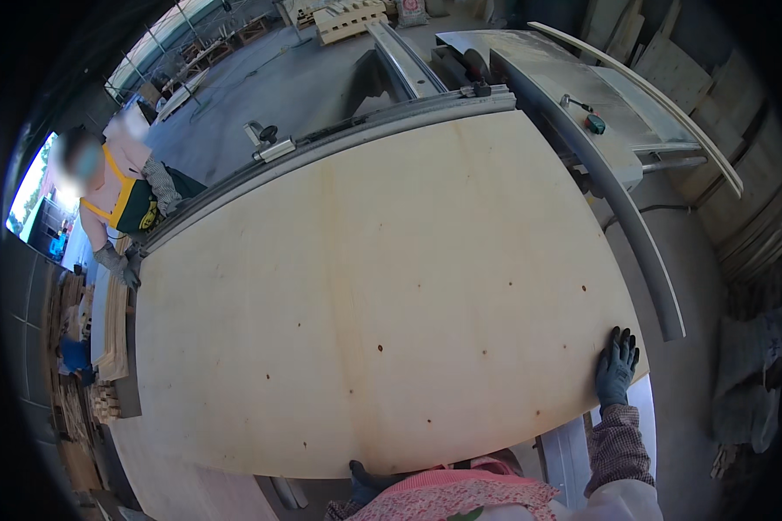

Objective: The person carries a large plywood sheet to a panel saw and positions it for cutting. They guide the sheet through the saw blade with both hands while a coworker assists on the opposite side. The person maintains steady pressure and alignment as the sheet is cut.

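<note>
While the right hand (617, 369) lies flat, fingers spread, on the plywood sheet (391, 295), the left hand (367, 480) grips its near edge; broad, stiff, probably heavy, best held by its edges.

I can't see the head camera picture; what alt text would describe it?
A large pale plywood sheet lies flat on a saw table. The wearer's gloved right hand presses on its near right corner, and the gloved left hand grips its near edge. A co-worker in a yellow-trimmed apron stands at the far left end.
</note>
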Tool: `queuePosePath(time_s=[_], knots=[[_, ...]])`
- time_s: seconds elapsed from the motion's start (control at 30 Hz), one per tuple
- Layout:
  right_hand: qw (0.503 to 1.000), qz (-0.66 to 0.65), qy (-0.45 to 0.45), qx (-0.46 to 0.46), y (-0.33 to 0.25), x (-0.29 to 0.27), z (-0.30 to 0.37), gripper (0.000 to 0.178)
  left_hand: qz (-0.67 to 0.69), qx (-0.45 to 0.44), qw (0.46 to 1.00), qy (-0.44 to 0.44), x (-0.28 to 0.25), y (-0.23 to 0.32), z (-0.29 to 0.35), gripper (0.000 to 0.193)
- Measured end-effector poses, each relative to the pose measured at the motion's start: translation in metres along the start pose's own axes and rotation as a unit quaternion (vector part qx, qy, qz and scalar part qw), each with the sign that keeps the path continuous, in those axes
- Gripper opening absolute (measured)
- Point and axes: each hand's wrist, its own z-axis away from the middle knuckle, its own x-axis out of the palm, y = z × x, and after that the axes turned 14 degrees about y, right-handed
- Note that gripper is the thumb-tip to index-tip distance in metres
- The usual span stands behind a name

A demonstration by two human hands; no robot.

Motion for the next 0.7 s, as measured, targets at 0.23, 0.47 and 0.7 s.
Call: queuePosePath(time_s=[0.23,0.47,0.7], knots=[[0.999,0.026,0.011,0.023,0.035,0.019,-0.028,0.054,0.016,-0.006,1.000,-0.004,0.016,-0.027,-0.005,0.099],[0.999,0.006,0.036,0.026,0.039,0.026,-0.016,0.055,0.028,-0.007,1.000,-0.013,0.019,-0.046,-0.010,0.109],[0.998,-0.046,0.048,0.003,0.038,0.012,-0.019,0.053,-0.035,0.001,0.999,-0.005,0.046,-0.038,0.000,0.114]])
